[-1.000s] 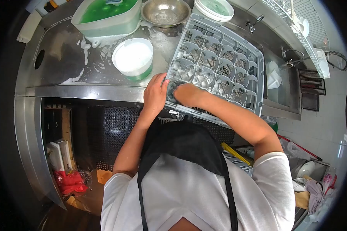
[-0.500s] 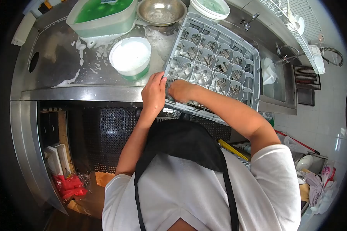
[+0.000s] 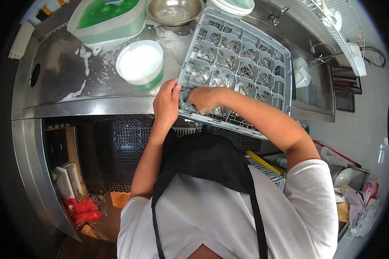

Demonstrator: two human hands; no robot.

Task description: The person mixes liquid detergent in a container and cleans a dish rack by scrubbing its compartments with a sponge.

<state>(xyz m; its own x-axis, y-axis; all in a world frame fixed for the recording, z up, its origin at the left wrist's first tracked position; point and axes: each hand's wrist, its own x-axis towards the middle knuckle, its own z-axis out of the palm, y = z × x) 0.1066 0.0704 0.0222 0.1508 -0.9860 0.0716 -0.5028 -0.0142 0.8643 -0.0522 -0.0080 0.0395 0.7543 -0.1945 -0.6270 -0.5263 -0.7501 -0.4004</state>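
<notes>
A grey plastic glass rack (image 3: 285, 84) with a grid of compartments sits at the counter's front edge, tilted to my view. Several clear glasses (image 3: 200, 74) stand in its left and near compartments. My left hand (image 3: 165, 100) is closed over the rack's near left corner, thumb along the rim. Inside the near left compartments is my right hand (image 3: 205, 99), its fingers curled down around a clear drinking glass (image 3: 185, 104). The fingertips and much of that glass are hidden by the hand and the dividers.
Left of the rack stands a white tub of suds (image 3: 140, 62). Behind it are a basin of green liquid (image 3: 108, 30), a metal bowl (image 3: 175, 11) and a white bucket (image 3: 231, 6). A sink (image 3: 309, 93) and wire shelf (image 3: 339, 39) are at the right.
The rack's near left corner appears slightly further left, with my left hand still on it. My right hand stays in the near left compartments. The whole view has shifted a little.
</notes>
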